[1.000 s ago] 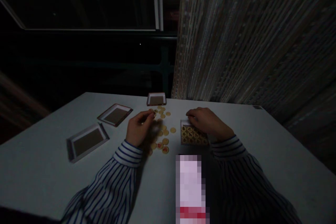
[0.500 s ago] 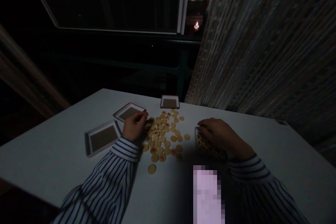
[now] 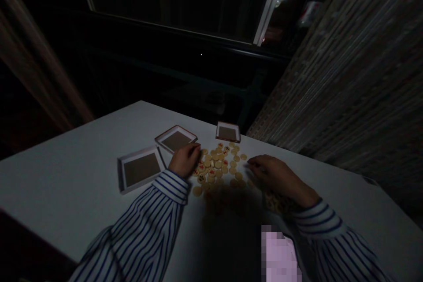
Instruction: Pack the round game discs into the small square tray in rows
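Discs, round, pale yellow, some red-marked, many plain on top, overlapping

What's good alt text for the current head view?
A left hand and a right hand in striped sleeves flank scattered round pieces, some marked red, on a white table in dim light. More pieces show faintly below the right hand; three shallow trays lie beyond and to the left.

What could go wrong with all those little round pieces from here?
The left cuff is close to the loose pieces, so it might sweep some aside. The right hand hangs partly over another cluster of pieces and could jostle them. Deep shadow covers the near pieces, so markings may be misread.
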`<action>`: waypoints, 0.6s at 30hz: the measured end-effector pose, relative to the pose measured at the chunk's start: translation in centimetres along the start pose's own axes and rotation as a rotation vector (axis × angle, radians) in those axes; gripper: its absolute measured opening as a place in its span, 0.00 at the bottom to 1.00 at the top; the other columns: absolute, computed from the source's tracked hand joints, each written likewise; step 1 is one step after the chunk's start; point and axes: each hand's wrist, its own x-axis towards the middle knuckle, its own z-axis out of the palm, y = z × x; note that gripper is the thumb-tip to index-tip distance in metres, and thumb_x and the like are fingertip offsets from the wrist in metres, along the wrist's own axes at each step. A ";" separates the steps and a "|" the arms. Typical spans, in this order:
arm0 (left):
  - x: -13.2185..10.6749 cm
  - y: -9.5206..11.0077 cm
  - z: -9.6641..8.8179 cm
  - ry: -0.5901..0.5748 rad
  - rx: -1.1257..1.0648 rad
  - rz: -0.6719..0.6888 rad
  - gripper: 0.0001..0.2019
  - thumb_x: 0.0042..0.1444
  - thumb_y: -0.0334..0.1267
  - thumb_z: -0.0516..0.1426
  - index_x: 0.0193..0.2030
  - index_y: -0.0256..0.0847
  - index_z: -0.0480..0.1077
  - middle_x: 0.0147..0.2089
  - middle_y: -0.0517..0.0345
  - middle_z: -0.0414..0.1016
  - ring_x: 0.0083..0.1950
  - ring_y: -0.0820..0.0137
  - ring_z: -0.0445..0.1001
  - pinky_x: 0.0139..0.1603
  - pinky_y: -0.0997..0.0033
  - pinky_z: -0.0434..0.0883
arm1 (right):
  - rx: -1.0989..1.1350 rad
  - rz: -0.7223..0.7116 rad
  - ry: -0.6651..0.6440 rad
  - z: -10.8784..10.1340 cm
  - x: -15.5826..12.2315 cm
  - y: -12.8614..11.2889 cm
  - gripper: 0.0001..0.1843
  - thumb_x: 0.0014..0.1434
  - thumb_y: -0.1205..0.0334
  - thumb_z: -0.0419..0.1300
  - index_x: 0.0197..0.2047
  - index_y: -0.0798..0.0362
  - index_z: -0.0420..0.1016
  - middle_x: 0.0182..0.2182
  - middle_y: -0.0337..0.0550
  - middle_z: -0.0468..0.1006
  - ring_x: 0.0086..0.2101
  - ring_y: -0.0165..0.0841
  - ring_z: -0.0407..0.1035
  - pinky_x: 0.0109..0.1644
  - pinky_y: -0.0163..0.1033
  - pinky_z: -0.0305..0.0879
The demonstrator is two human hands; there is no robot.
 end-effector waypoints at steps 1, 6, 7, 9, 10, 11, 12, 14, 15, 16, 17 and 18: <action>0.0 -0.1 -0.1 0.005 0.002 0.001 0.18 0.58 0.44 0.48 0.46 0.37 0.72 0.45 0.50 0.77 0.46 0.65 0.74 0.50 0.67 0.68 | 0.002 -0.018 -0.032 0.1 0.8 -0.4 0.16 0.60 0.60 0.48 0.45 0.52 0.74 0.41 0.46 0.77 0.41 0.36 0.70 0.45 0.38 0.64; -0.1 -0.1 -0.8 0.033 0.035 -0.042 0.18 0.59 0.40 0.47 0.48 0.35 0.71 0.46 0.48 0.76 0.48 0.64 0.73 0.51 0.66 0.68 | -0.032 -0.062 -0.102 0.5 4.8 -2.3 0.15 0.59 0.61 0.49 0.43 0.52 0.74 0.40 0.46 0.78 0.40 0.34 0.70 0.44 0.35 0.61; -0.1 -0.1 -0.8 0.035 0.044 -0.051 0.18 0.59 0.40 0.47 0.49 0.35 0.71 0.47 0.48 0.76 0.48 0.64 0.73 0.52 0.66 0.67 | -0.042 -0.080 -0.123 0.6 5.5 -2.6 0.14 0.59 0.62 0.49 0.43 0.52 0.74 0.39 0.45 0.78 0.39 0.34 0.70 0.42 0.35 0.61; -0.1 -0.1 -0.9 0.036 0.054 -0.058 0.18 0.59 0.38 0.46 0.49 0.35 0.70 0.47 0.48 0.76 0.49 0.64 0.73 0.52 0.66 0.67 | -0.058 -0.099 -0.139 0.7 6.8 -3.4 0.13 0.58 0.61 0.50 0.41 0.52 0.74 0.38 0.45 0.78 0.38 0.33 0.70 0.40 0.34 0.60; -0.2 -0.1 -0.8 0.038 0.053 -0.059 0.18 0.59 0.38 0.46 0.49 0.35 0.70 0.48 0.48 0.75 0.50 0.64 0.73 0.53 0.66 0.67 | -0.067 -0.107 -0.143 0.8 7.5 -3.7 0.13 0.58 0.61 0.50 0.41 0.52 0.74 0.38 0.45 0.78 0.37 0.33 0.70 0.39 0.34 0.60; -0.2 -0.1 -0.8 0.040 0.051 -0.061 0.17 0.59 0.37 0.46 0.49 0.35 0.70 0.48 0.48 0.75 0.50 0.64 0.73 0.53 0.66 0.67 | -0.077 -0.118 -0.146 0.9 8.1 -4.0 0.13 0.58 0.61 0.51 0.41 0.52 0.74 0.38 0.46 0.78 0.38 0.34 0.70 0.39 0.34 0.60; -0.1 -0.2 -0.7 0.043 0.048 -0.064 0.17 0.59 0.37 0.46 0.49 0.35 0.70 0.48 0.48 0.75 0.50 0.64 0.73 0.53 0.66 0.67 | -0.084 -0.135 -0.154 1.1 8.8 -4.4 0.13 0.57 0.62 0.51 0.41 0.52 0.74 0.38 0.45 0.78 0.38 0.34 0.70 0.38 0.34 0.59; -0.1 -0.3 -0.6 0.046 0.042 -0.074 0.17 0.59 0.36 0.46 0.49 0.35 0.70 0.48 0.48 0.75 0.49 0.64 0.73 0.52 0.66 0.67 | -0.085 -0.155 -0.184 1.4 10.1 -5.0 0.13 0.57 0.61 0.51 0.41 0.52 0.74 0.37 0.45 0.78 0.37 0.33 0.70 0.38 0.34 0.59; -0.1 -0.4 -0.5 0.044 0.041 -0.074 0.17 0.59 0.36 0.46 0.49 0.34 0.70 0.48 0.47 0.75 0.49 0.63 0.73 0.52 0.65 0.67 | -0.087 -0.148 -0.189 1.6 10.7 -5.3 0.13 0.57 0.60 0.51 0.41 0.52 0.74 0.38 0.45 0.78 0.37 0.34 0.71 0.38 0.34 0.59; -0.1 -0.5 -0.4 0.043 0.041 -0.071 0.17 0.59 0.36 0.46 0.49 0.34 0.70 0.47 0.47 0.75 0.49 0.63 0.73 0.52 0.65 0.67 | -0.088 -0.149 -0.187 1.8 11.4 -5.6 0.13 0.57 0.60 0.52 0.42 0.51 0.74 0.39 0.46 0.78 0.38 0.35 0.70 0.38 0.34 0.59; -0.1 -0.6 -0.3 0.044 0.041 -0.064 0.17 0.59 0.36 0.46 0.48 0.34 0.70 0.47 0.47 0.75 0.49 0.63 0.73 0.52 0.65 0.67 | -0.088 -0.149 -0.198 2.0 12.0 -5.9 0.13 0.57 0.59 0.52 0.42 0.52 0.74 0.39 0.46 0.77 0.38 0.35 0.70 0.37 0.34 0.59; 0.0 -0.7 -0.3 0.046 0.040 -0.056 0.17 0.59 0.36 0.46 0.48 0.35 0.70 0.47 0.47 0.75 0.49 0.63 0.73 0.52 0.65 0.67 | -0.081 -0.148 -0.219 2.2 12.5 -6.2 0.13 0.57 0.59 0.52 0.42 0.52 0.74 0.39 0.46 0.77 0.38 0.35 0.70 0.38 0.34 0.59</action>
